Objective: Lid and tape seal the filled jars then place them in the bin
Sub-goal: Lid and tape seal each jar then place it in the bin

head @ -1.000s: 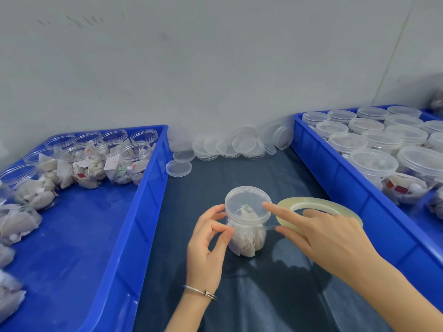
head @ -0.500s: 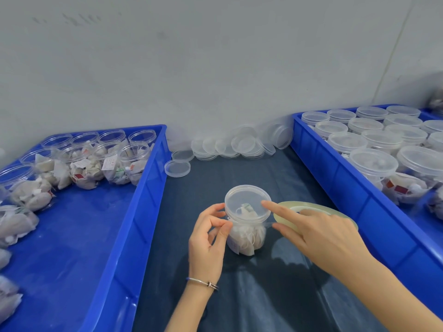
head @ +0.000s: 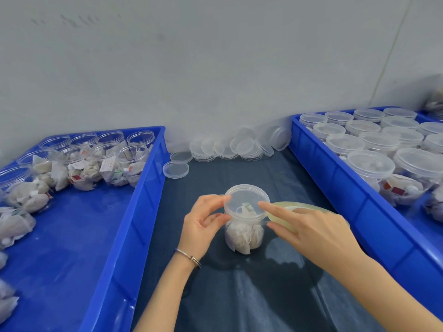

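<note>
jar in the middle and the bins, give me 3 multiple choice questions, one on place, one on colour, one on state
1. Where does the jar being handled stand?
A. in the left bin
B. on the dark mat between the bins
C. in the right bin

2. What colour are the bins?
A. blue
B. red
C. grey

3. How are the jars in the left bin?
A. lidded
B. open, without lids
C. empty

Answers:
1 B: it stands on the dark mat, the left hand and right hand at it.
2 A: both the left and right bin are blue.
3 B: their rims are bare, with sachets inside.
</note>
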The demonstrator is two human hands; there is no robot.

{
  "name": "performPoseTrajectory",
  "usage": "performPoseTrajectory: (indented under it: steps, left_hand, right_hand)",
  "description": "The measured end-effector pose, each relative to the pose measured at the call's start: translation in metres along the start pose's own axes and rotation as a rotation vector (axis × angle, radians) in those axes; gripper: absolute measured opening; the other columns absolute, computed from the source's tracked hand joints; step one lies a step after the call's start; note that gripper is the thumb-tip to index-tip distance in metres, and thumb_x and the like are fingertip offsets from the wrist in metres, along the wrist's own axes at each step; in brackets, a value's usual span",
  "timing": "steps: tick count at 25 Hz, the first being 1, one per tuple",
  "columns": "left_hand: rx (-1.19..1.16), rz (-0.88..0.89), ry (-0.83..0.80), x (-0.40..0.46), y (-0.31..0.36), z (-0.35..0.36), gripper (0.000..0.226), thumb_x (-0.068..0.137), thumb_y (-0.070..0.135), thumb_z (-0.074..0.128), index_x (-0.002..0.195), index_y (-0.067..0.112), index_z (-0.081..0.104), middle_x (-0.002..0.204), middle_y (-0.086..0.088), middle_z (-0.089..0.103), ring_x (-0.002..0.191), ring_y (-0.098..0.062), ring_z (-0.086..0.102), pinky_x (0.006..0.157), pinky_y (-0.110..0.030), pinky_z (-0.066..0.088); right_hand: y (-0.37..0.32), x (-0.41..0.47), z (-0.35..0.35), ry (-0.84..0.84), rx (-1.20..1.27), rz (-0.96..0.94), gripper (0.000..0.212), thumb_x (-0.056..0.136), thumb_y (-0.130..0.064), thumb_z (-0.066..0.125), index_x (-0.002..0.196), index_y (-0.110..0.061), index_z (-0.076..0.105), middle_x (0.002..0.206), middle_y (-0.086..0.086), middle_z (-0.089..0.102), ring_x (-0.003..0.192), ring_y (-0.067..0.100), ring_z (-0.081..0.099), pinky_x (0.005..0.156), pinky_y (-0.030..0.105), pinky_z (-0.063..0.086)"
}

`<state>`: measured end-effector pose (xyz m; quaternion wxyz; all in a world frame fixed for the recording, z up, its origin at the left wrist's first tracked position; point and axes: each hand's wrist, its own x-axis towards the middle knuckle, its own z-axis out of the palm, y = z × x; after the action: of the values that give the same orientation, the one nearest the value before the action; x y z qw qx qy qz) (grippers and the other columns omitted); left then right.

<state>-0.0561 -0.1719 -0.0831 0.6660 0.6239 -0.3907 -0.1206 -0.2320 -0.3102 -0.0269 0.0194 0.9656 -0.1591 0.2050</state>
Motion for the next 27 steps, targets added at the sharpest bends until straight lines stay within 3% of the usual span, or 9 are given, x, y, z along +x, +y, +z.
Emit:
performPoseTrajectory:
  steps: [3, 6, 8, 11, 14, 16, 18, 20, 27]
  left_hand:
    - [0.084, -0.004, -0.058, 0.009, 0.006, -0.009, 0.041, 0.083, -0.011, 0.061, 0.107, 0.022, 0.067, 0.106, -0.003, 0.057, 0.095, -0.012, 0.059, 0.085, -0.019, 0.049]
    - [0.05, -0.044, -0.188, 0.007, 0.009, -0.009, 0.021, 0.086, 0.005, 0.064, 0.105, 0.014, 0.066, 0.117, -0.002, 0.055, 0.103, -0.002, 0.059, 0.085, -0.02, 0.046]
    - [0.013, -0.111, -0.248, 0.0, 0.009, 0.005, 0.05, 0.068, 0.026, 0.078, 0.105, 0.014, 0.047, 0.12, 0.003, 0.053, 0.107, 0.005, 0.056, 0.085, -0.013, 0.044]
    - [0.129, -0.084, -0.054, -0.003, 0.002, 0.029, 0.071, 0.048, 0.027, 0.093, 0.095, 0.025, 0.039, 0.113, 0.009, 0.055, 0.103, 0.008, 0.056, 0.08, -0.007, 0.044]
    - [0.114, -0.039, -0.028, 0.003, -0.003, 0.03, 0.069, 0.049, 0.018, 0.095, 0.092, 0.028, 0.042, 0.118, 0.012, 0.057, 0.11, 0.0, 0.057, 0.082, -0.013, 0.048]
    - [0.106, -0.031, -0.043, 0.006, -0.006, 0.024, 0.068, 0.048, 0.017, 0.095, 0.09, 0.03, 0.043, 0.117, 0.014, 0.058, 0.111, -0.003, 0.058, 0.083, -0.014, 0.049]
    - [0.092, -0.028, -0.056, 0.007, -0.007, 0.021, 0.067, 0.048, 0.016, 0.095, 0.089, 0.03, 0.043, 0.115, 0.018, 0.059, 0.112, -0.004, 0.058, 0.082, -0.015, 0.05]
    - [0.08, -0.028, -0.072, 0.008, -0.006, 0.021, 0.067, 0.048, 0.014, 0.095, 0.089, 0.028, 0.044, 0.115, 0.019, 0.06, 0.112, -0.005, 0.059, 0.083, -0.018, 0.051]
    - [0.036, -0.072, -0.095, 0.01, -0.004, 0.015, 0.068, 0.05, 0.002, 0.092, 0.089, 0.022, 0.041, 0.12, 0.002, 0.059, 0.112, -0.008, 0.061, 0.077, -0.02, 0.053]
  right_hand:
    - [0.004, -0.002, 0.007, -0.098, -0.132, 0.002, 0.05, 0.085, -0.066, -0.001, 0.135, -0.066, 0.001, 0.104, -0.018, 0.063, 0.085, 0.005, 0.062, 0.04, 0.019, 0.019]
    - [0.004, -0.001, 0.009, -0.164, -0.154, 0.007, 0.045, 0.088, -0.066, 0.002, 0.133, -0.068, -0.004, 0.116, -0.022, 0.06, 0.09, 0.005, 0.061, 0.041, 0.018, 0.02]
    - [0.005, -0.001, 0.01, -0.18, -0.13, 0.019, 0.046, 0.09, -0.066, 0.005, 0.134, -0.067, -0.005, 0.118, -0.022, 0.06, 0.089, 0.005, 0.061, 0.041, 0.018, 0.019]
    - [0.009, -0.003, 0.006, -0.189, -0.12, 0.0, 0.058, 0.083, -0.069, 0.0, 0.14, -0.059, -0.01, 0.107, -0.019, 0.063, 0.079, 0.005, 0.059, 0.043, 0.019, 0.028]
    - [0.022, -0.009, -0.008, -0.108, -0.184, 0.013, 0.07, 0.078, -0.07, 0.001, 0.138, -0.041, 0.022, 0.089, -0.014, 0.063, 0.072, 0.008, 0.055, 0.053, 0.022, 0.036]
    - [0.035, -0.013, -0.023, -0.128, -0.261, -0.007, 0.062, 0.072, -0.066, -0.003, 0.096, -0.032, 0.044, 0.07, -0.008, 0.053, 0.068, 0.012, 0.045, 0.062, 0.018, 0.033]
    - [0.048, -0.018, -0.036, -0.23, -0.28, 0.013, 0.055, 0.071, -0.063, -0.001, 0.079, -0.027, 0.041, 0.07, -0.009, 0.046, 0.075, 0.009, 0.043, 0.091, 0.023, 0.029]
    - [0.06, -0.023, -0.041, -0.304, -0.294, 0.078, 0.049, 0.072, -0.061, 0.003, 0.083, -0.03, 0.04, 0.078, -0.013, 0.044, 0.085, 0.005, 0.042, 0.103, 0.029, 0.021]
    - [0.065, 0.0, -0.018, -0.282, -0.232, 0.259, 0.029, 0.085, -0.057, 0.026, 0.088, -0.031, 0.038, 0.085, -0.009, 0.037, 0.089, 0.004, 0.034, 0.096, 0.041, 0.032]
